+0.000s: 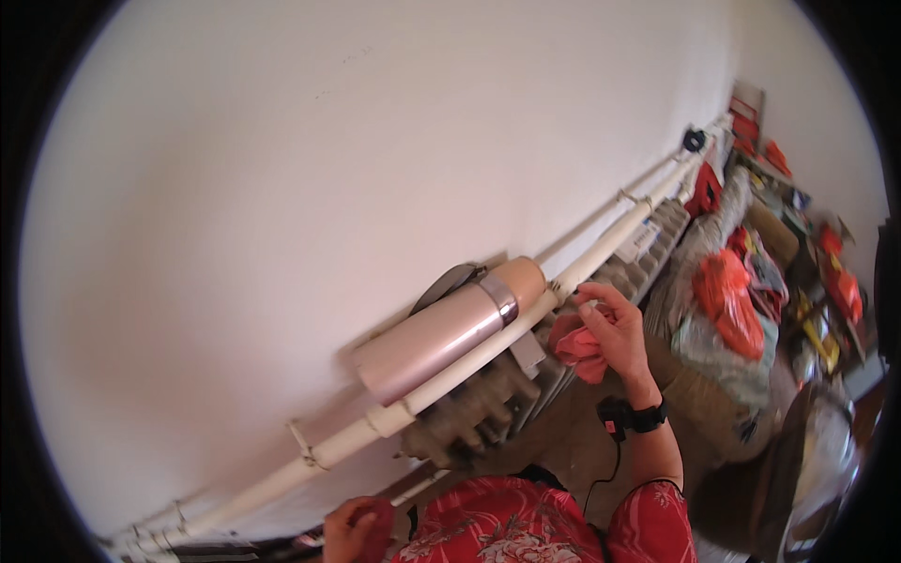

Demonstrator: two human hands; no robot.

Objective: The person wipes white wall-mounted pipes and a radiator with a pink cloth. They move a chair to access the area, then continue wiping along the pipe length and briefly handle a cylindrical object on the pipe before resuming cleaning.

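My right hand [623, 334] is beside a white wall pipe [486, 353], its fingers closed on a crumpled pinkish-red cloth [583, 352]. Low in the view, my left hand [346, 529] has its fingers curled over a dark red cloth [376, 528], which is blurred. Between the pipe and the wall lies a rose-pink vacuum flask [433, 345] with a tan cap [522, 278] and a dark strap [447, 285]. Neither hand touches the flask.
Stacked pulp egg trays [471, 405] stand under the pipe, with a white carton [637, 241] farther along. Bundles, an orange-red plastic bag [728, 302] and other clutter fill the right side. A black roll [693, 139] is at the pipe's far end. Wire ties [307, 445] fasten the pipe.
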